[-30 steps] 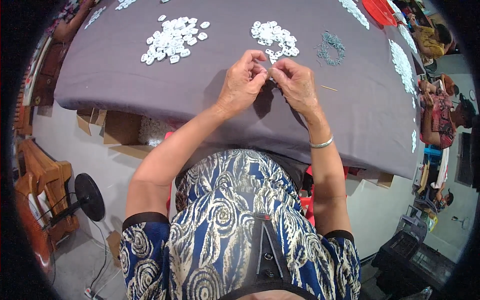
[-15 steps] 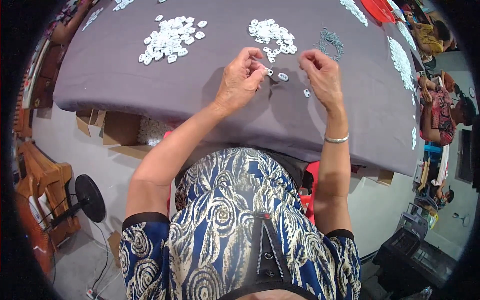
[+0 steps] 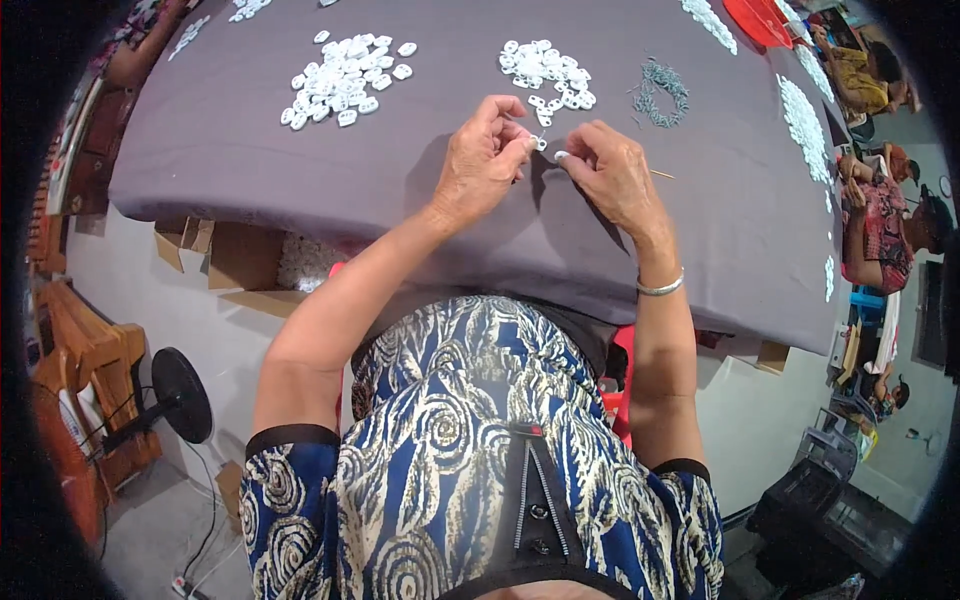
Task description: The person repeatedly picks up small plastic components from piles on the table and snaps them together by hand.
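My left hand [image 3: 488, 155] is closed in a pinch on a small white plastic piece with holes [image 3: 541, 144], which sticks out past the fingertips. Just to its right, my right hand [image 3: 610, 172] has its thumb and fingers closed on a white oval plastic piece [image 3: 561, 156], low over the cloth. Most of that oval is covered by the fingertips. Beyond the hands lies a heap of small white two-holed pieces [image 3: 545, 66], a few of them trailing toward my left hand. A loose ring of thin grey-green bits [image 3: 660, 92] rests to the right of that heap.
A larger heap of white oval pieces [image 3: 345, 80] lies at the far left on the grey tablecloth [image 3: 250, 165]. Near my right wrist is a thin wooden stick [image 3: 661, 174]. More white heaps [image 3: 803, 125] and a red basin [image 3: 757, 20] line the right side, where other people sit.
My right hand has come left and nearer, from beside the grey-green bits to the white oval piece, and closed on it. My left hand keeps its pinch in place.
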Demonstrator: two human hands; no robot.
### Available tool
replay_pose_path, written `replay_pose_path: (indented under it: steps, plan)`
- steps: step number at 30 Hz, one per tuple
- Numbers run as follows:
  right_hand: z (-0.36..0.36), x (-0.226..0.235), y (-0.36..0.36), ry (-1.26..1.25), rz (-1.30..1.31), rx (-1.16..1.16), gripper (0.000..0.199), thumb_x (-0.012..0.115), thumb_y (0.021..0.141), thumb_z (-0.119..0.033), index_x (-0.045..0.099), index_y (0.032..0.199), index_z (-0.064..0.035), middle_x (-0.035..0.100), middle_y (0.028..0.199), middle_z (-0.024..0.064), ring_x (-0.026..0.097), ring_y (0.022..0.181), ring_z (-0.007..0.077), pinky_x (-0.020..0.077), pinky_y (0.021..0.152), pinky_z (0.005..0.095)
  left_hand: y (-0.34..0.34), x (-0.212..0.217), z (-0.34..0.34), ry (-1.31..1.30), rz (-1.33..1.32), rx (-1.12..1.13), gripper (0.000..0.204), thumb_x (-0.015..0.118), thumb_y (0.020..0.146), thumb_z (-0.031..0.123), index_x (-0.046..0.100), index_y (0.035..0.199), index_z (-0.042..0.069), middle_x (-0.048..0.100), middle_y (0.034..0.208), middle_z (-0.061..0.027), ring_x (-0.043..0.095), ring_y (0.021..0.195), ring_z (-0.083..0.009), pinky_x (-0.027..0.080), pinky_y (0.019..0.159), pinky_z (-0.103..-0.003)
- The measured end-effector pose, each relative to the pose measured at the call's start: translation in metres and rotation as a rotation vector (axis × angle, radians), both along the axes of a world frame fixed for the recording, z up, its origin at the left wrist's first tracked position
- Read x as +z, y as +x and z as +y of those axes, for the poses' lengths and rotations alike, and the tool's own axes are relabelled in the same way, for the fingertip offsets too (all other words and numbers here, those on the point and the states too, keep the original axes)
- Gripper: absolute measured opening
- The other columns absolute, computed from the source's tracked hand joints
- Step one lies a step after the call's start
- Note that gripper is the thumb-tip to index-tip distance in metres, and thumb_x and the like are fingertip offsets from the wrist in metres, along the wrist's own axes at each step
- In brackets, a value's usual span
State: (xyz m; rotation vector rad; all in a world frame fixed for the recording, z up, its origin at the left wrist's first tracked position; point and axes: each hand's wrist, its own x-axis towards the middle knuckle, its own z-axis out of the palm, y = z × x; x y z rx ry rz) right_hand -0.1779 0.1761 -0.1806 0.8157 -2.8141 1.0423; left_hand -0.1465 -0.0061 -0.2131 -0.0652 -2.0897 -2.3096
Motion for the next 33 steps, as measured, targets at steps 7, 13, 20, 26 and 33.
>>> replay_pose_path:
  steps: [7,13,20,26,33]
  plan:
    - [-0.003,-0.011,-0.004,-0.236,-0.024,-0.054,0.010,0.063,0.080,-0.007,0.057,0.085,0.0002,0.054,0.068,0.0065,0.051,0.059,0.0161,0.0443,0.056,0.0309,-0.001,-0.001,-0.001,-0.036,0.020,-0.020,0.030,0.059,0.088,0.002,0.045,0.115,0.003,0.056,0.084,-0.0023,0.054,0.069,-0.0057,0.048,0.056,-0.020]
    - [-0.012,-0.007,-0.002,-0.674,-0.505,-0.106,0.011,0.064,0.087,-0.012,0.062,0.090,-0.0016,0.052,0.072,-0.0058,0.045,0.061,0.0034,0.0374,0.052,0.0194,-0.001,-0.003,-0.002,-0.098,0.041,-0.052,0.031,0.059,0.088,0.003,0.045,0.116,0.004,0.057,0.085,-0.0020,0.055,0.072,-0.0062,0.048,0.059,-0.021]
    - [-0.016,-0.007,0.000,-0.670,-0.517,-0.120,0.013,0.063,0.089,-0.015,0.063,0.094,-0.0029,0.053,0.075,-0.0058,0.045,0.066,0.0026,0.0370,0.056,0.0179,-0.002,-0.006,-0.004,-0.141,0.053,-0.076,0.032,0.059,0.088,0.005,0.045,0.117,0.004,0.057,0.086,-0.0011,0.054,0.073,-0.0058,0.049,0.060,-0.021]
    - [-0.016,-0.005,0.001,-0.651,-0.499,-0.107,0.013,0.063,0.088,-0.014,0.063,0.094,-0.0020,0.053,0.075,-0.0055,0.046,0.067,0.0033,0.0381,0.058,0.0187,-0.002,-0.007,-0.004,-0.153,0.069,-0.075,0.032,0.059,0.088,0.006,0.046,0.117,0.005,0.056,0.085,-0.0006,0.054,0.074,-0.0058,0.048,0.061,-0.021]
    - [-0.016,-0.006,0.000,-0.645,-0.512,-0.075,0.010,0.063,0.088,-0.010,0.063,0.092,-0.0017,0.055,0.078,-0.0051,0.048,0.071,0.0032,0.0401,0.060,0.0191,-0.001,-0.006,-0.005,-0.162,0.062,-0.087,0.032,0.058,0.088,0.006,0.046,0.117,0.005,0.056,0.085,0.0001,0.053,0.074,-0.0053,0.047,0.062,-0.021]
